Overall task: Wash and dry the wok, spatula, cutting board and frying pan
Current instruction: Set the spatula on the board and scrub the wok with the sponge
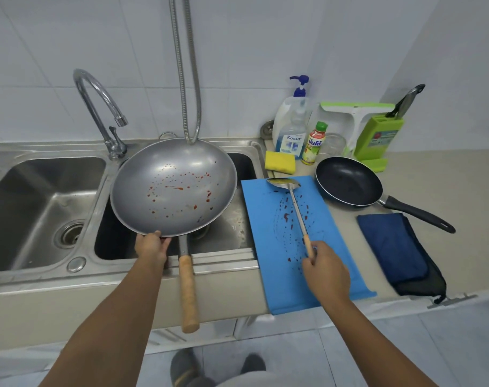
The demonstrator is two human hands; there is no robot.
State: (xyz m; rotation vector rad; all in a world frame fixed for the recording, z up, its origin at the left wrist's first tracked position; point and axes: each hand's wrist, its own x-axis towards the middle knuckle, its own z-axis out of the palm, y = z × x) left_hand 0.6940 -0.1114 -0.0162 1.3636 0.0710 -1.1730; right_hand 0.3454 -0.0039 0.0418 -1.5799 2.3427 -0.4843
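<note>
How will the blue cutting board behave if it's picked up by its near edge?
The cutting board looks thin, and its near edge curls over the counter edge, so it will probably flex. The spatula lies on it and could slide off if the board tilts. The red smears may make it slippery.

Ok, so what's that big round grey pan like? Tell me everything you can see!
The wok is a wide, round, grey metal bowl, dotted inside with red and orange sauce spots. A metal neck leads to its long light wooden handle, which points toward the person and sticks out past the counter edge. The wok sits tilted over the right sink basin, its inside facing the camera. The left hand grips its near rim, beside the handle. A dangling metal hose hangs by its far rim.
</note>
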